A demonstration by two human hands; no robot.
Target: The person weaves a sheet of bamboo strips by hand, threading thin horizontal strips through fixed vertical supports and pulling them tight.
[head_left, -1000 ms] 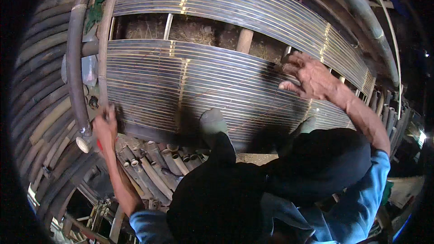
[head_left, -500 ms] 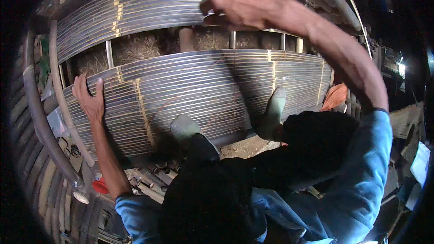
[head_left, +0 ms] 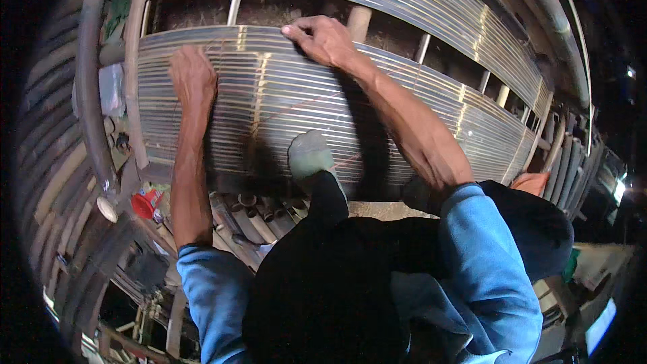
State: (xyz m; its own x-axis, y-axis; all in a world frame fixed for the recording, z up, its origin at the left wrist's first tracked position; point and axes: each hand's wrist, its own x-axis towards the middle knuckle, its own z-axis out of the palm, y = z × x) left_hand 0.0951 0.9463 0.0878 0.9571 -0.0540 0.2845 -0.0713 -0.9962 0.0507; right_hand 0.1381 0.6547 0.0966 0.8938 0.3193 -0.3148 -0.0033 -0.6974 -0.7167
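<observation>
The nearer slatted panel (head_left: pixel 303 91) lies beneath my left hand (head_left: pixel 193 75), curled, and right hand (head_left: pixel 325 40), fingers bent at its far edge; whether either grips anything, I cannot tell. Step judged: edge adjustment; next likely demands fingertip precision.

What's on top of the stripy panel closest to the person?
A foot in a pale covering rests on the stripy panel. The left hand and right hand are over it too. Whatever lies directly beneath the hands and foot is hidden.
</observation>
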